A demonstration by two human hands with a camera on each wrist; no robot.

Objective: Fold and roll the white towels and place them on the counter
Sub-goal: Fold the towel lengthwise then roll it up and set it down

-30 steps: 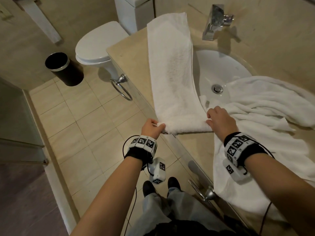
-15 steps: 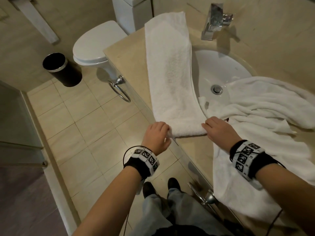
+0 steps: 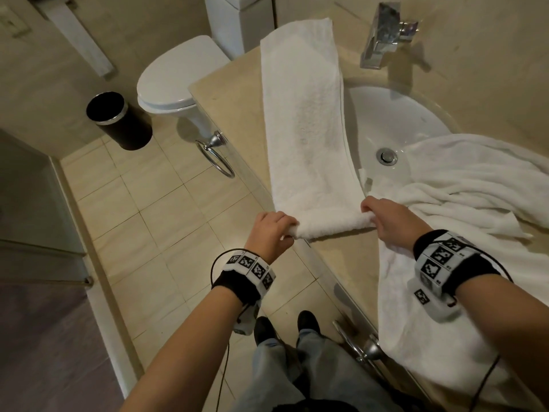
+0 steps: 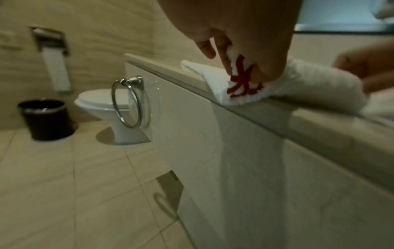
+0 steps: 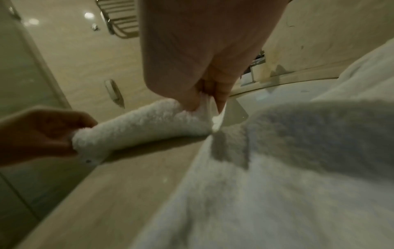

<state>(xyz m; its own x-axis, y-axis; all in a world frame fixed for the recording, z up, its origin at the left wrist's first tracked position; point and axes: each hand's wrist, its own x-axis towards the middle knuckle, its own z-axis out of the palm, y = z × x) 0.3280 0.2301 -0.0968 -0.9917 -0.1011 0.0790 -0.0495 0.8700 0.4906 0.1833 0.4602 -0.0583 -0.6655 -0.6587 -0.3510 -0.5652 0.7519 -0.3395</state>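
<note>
Dim beige-tiled bathroom: white toilet [image 3: 175, 84], black bin [image 3: 118, 120], chrome faucet [image 3: 383, 37], towel ring [image 3: 217, 156].

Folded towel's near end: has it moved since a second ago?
Yes. The folded towel near end, pinched by both hands, left hand and right hand, has curled into a roll, away from the counter front edge.

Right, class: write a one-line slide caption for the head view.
Both hands, left hand and right hand, grip the folded towel, rolling its near end on the counter.
</note>
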